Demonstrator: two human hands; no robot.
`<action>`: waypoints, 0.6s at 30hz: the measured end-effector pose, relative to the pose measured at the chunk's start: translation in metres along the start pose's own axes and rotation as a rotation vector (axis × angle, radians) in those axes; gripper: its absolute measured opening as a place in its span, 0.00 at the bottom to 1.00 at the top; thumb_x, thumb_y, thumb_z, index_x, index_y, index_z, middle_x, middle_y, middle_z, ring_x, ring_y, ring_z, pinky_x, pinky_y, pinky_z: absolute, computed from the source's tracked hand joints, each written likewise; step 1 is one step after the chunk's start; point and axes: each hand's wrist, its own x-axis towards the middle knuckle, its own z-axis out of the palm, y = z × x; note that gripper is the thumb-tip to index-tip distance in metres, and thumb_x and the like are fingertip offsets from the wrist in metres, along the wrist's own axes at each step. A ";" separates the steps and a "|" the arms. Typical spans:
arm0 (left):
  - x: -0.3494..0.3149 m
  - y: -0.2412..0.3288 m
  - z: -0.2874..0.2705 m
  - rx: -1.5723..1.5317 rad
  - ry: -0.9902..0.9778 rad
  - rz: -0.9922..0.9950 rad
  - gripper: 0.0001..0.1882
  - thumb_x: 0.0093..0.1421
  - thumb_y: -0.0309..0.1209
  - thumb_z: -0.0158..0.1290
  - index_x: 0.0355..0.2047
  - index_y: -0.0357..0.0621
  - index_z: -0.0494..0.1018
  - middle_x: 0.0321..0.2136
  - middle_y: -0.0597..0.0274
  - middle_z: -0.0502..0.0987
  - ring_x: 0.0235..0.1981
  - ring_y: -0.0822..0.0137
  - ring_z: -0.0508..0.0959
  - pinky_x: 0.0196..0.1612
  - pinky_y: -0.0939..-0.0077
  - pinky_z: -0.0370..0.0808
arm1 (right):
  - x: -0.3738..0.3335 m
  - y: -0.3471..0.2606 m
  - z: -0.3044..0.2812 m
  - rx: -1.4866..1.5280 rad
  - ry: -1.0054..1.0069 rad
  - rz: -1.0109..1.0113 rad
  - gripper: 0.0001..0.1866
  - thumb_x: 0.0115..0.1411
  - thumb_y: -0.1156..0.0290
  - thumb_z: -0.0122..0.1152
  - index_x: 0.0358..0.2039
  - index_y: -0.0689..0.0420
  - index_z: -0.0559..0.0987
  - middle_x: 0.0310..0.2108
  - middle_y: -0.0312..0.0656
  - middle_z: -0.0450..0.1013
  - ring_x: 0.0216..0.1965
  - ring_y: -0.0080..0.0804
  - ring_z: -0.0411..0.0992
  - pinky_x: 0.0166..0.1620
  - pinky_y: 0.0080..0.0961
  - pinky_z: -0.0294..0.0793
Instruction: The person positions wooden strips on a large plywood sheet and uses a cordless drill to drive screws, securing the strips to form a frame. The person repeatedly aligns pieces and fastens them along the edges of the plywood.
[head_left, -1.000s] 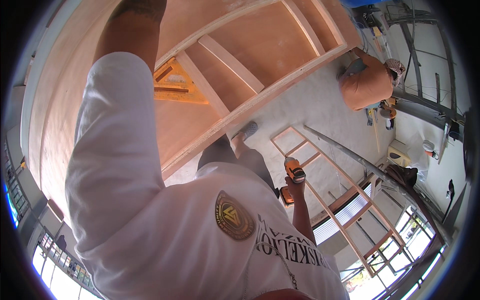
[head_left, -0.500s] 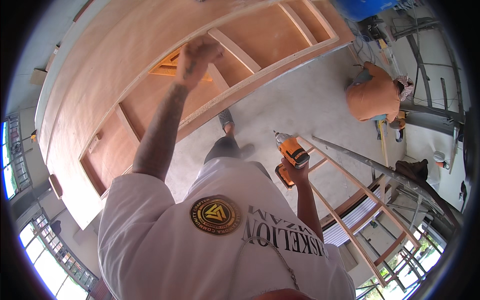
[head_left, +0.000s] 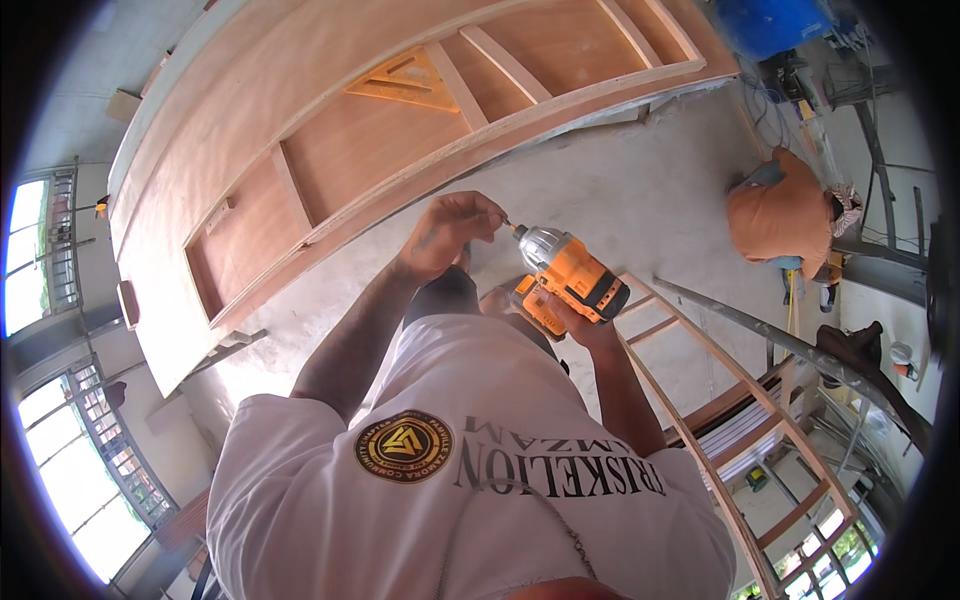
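My right hand [head_left: 584, 326] is wrapped round the handle of an orange and grey cordless impact driver [head_left: 577, 272], held in front of my body with its nose pointing up and left. My left hand [head_left: 447, 234] is at the driver's tip, thumb and fingers pinched together at the bit. Whatever small piece sits between those fingers is too small to make out. Beyond my hands, a large plywood panel with a wooden frame [head_left: 360, 170] is raised above the floor. An orange triangular square [head_left: 412, 82] rests inside one of its bays, against a crosspiece.
A person in an orange top [head_left: 780, 212] crouches at the right. A ladder-like wooden frame [head_left: 735, 375] stands at my lower right, by a long metal pipe [head_left: 745, 318]. A blue container [head_left: 770, 25] is at the far right, above some cables [head_left: 765, 100].
My left hand has come back from above the panel, by the triangular square, to the driver's tip. The driver has moved slightly up and left toward it. My view has shifted a little.
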 end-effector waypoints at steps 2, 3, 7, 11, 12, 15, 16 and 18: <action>-0.002 -0.004 0.004 -0.043 -0.008 -0.024 0.10 0.66 0.31 0.56 0.41 0.37 0.79 0.32 0.63 0.79 0.34 0.74 0.79 0.32 0.79 0.73 | -0.002 0.001 0.001 0.048 -0.003 -0.005 0.20 0.57 0.76 0.72 0.50 0.62 0.77 0.43 0.40 0.80 0.42 0.26 0.80 0.46 0.27 0.81; -0.001 -0.006 0.007 -0.072 -0.018 -0.036 0.11 0.65 0.34 0.56 0.41 0.39 0.79 0.30 0.65 0.79 0.34 0.75 0.78 0.26 0.81 0.72 | -0.004 0.002 0.001 0.045 -0.002 -0.034 0.21 0.57 0.76 0.72 0.50 0.61 0.77 0.43 0.40 0.80 0.42 0.26 0.80 0.47 0.27 0.81; 0.004 -0.001 0.006 0.048 -0.097 -0.036 0.10 0.66 0.31 0.55 0.39 0.37 0.79 0.29 0.63 0.79 0.33 0.75 0.78 0.31 0.79 0.73 | -0.014 0.005 -0.008 -0.006 0.041 0.002 0.25 0.55 0.76 0.74 0.53 0.62 0.76 0.44 0.40 0.80 0.45 0.25 0.79 0.48 0.27 0.81; 0.016 0.010 -0.004 0.186 -0.341 -0.031 0.10 0.64 0.29 0.57 0.38 0.34 0.79 0.29 0.60 0.80 0.32 0.72 0.79 0.36 0.75 0.75 | -0.019 0.009 -0.021 -0.046 0.018 -0.125 0.26 0.56 0.76 0.74 0.53 0.62 0.75 0.45 0.41 0.79 0.45 0.24 0.78 0.49 0.28 0.81; 0.021 0.011 -0.006 0.186 -0.382 -0.063 0.09 0.63 0.29 0.57 0.38 0.34 0.79 0.29 0.61 0.80 0.32 0.72 0.79 0.37 0.75 0.75 | -0.020 0.011 -0.023 -0.008 0.013 -0.138 0.25 0.56 0.77 0.73 0.53 0.62 0.75 0.45 0.41 0.79 0.45 0.24 0.78 0.49 0.28 0.81; 0.035 0.003 -0.006 0.014 -0.393 -0.172 0.07 0.63 0.28 0.58 0.38 0.36 0.79 0.30 0.62 0.79 0.32 0.72 0.78 0.39 0.75 0.74 | -0.016 0.024 -0.019 0.010 -0.015 -0.085 0.20 0.59 0.77 0.71 0.51 0.61 0.76 0.42 0.40 0.79 0.43 0.23 0.78 0.47 0.28 0.81; 0.041 -0.003 -0.001 -0.155 -0.338 -0.219 0.07 0.63 0.28 0.58 0.37 0.36 0.78 0.31 0.62 0.79 0.32 0.72 0.77 0.39 0.75 0.74 | -0.015 0.030 -0.013 -0.012 0.016 -0.055 0.17 0.61 0.76 0.69 0.50 0.61 0.77 0.41 0.39 0.79 0.41 0.23 0.79 0.45 0.27 0.81; 0.049 -0.020 0.009 -0.459 -0.219 -0.275 0.07 0.66 0.29 0.57 0.36 0.37 0.77 0.31 0.63 0.78 0.30 0.73 0.76 0.38 0.75 0.73 | -0.008 0.043 0.002 -0.038 0.107 -0.006 0.13 0.64 0.73 0.67 0.48 0.60 0.78 0.37 0.37 0.79 0.36 0.22 0.77 0.40 0.25 0.80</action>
